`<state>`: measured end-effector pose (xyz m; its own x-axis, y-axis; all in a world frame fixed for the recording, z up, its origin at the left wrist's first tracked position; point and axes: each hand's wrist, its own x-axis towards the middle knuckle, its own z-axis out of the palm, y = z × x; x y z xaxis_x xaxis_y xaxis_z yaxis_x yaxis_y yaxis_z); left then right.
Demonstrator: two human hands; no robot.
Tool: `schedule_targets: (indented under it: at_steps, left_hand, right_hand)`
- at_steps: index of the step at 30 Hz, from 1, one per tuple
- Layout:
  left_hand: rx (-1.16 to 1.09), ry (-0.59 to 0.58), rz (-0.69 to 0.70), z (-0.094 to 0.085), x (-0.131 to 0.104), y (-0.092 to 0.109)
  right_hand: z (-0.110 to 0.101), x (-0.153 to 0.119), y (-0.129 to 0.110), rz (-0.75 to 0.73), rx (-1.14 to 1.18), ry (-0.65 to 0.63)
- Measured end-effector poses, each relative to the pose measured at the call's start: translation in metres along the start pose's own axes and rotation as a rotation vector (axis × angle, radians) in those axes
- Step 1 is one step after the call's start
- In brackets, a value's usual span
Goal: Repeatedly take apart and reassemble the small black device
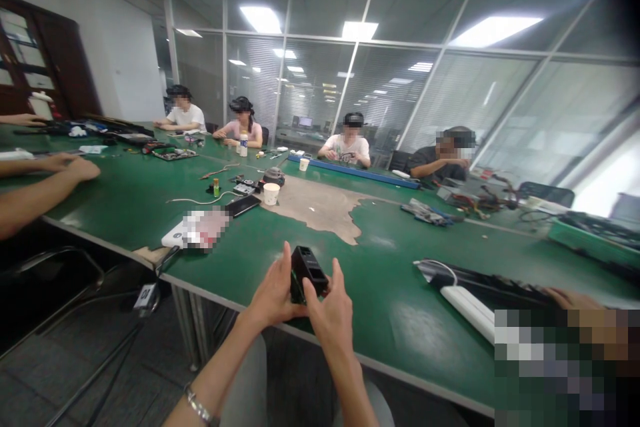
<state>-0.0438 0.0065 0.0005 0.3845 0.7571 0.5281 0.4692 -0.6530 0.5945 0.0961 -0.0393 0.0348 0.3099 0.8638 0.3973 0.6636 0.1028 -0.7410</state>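
- You hold the black box (311, 267) between both hands, at the near edge of the green table (380, 280); you cannot tell here whether its underside touches the top.
- Your left hand (277, 290) grips the box from its left side, index finger pointing up, thumb stretched across below it.
- Your right hand (333, 300) grips from the right, thumb against the near side, index finger raised; the other fingers are partly hidden behind the box.
- A metal bracelet (200, 405) circles your left wrist.
- Beyond your left hand lie a dark phone (243, 205) and, nearer you, a white item (173, 235), partly blurred out.
- A paper cup (271, 194) stands just past the phone, beside a brown patch (325, 203) in the table's green surface.
- To your right are a white bar (467, 310) and a co-worker's hand (565, 297).
- A bundle of tools (427, 212) lies farther off, and a green basket (570, 237) sits at the far right.
- Four people sit across the table, all in headgear.
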Motion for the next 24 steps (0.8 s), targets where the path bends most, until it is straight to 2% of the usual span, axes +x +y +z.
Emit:
schedule_targets:
  at_steps: [5, 13, 19, 24]
  left_hand:
    - [0.046, 0.006, 0.027, 0.001, -0.001, -0.001]
    - [0.044, 0.018, 0.035, 0.001, -0.001, 0.0]
    - [0.061, -0.035, 0.031, 0.003, -0.001, -0.002]
    - [0.048, -0.063, 0.03, 0.003, -0.003, -0.005]
  right_hand:
    - [-0.004, 0.001, -0.015, 0.018, -0.209, -0.066]
    - [-0.011, 0.001, -0.031, 0.012, -0.378, -0.11]
    - [-0.006, -0.007, -0.012, 0.042, -0.396, -0.205]
    - [0.0, -0.012, 0.001, -0.065, -0.284, -0.14]
